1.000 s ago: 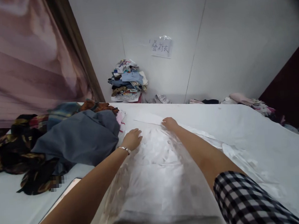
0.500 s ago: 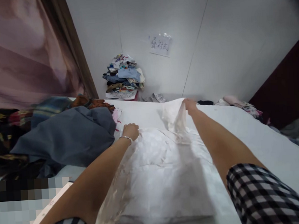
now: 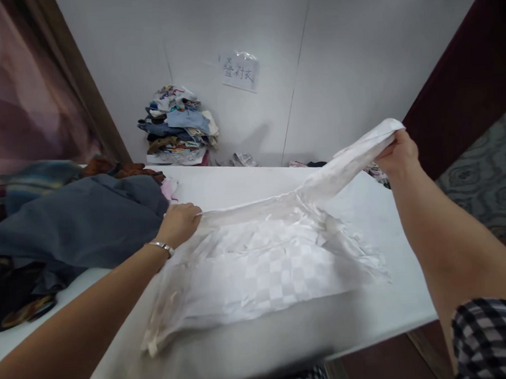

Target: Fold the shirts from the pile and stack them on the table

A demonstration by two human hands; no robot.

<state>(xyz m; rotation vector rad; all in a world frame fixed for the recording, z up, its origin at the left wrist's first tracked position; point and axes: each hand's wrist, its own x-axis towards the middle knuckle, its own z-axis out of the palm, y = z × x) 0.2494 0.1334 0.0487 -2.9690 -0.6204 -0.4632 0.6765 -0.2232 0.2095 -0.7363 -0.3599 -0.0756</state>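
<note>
A thin white shirt (image 3: 274,262) with a checked weave stretches between my two hands above the white table. My left hand (image 3: 181,223), with a silver bracelet at its wrist, is closed on the shirt's upper left part. My right hand (image 3: 400,153) is raised at the right and grips the end of a sleeve (image 3: 346,164), pulled out taut up and to the right. The lower part of the shirt hangs in loose wrinkles over the tabletop. Its near left corner points toward me.
A heap of dark clothes with a grey garment (image 3: 78,217) lies at the left. Against the wall stands a stack of folded clothes (image 3: 178,125), beneath a paper sign (image 3: 240,71). The white table's (image 3: 397,312) near edge runs along the front. More clothes lie behind my right arm.
My right hand has moved right and up, drawing the sleeve out straight. My left hand keeps its hold farther left. The shirt's near end has lifted away from me, and the view has turned right.
</note>
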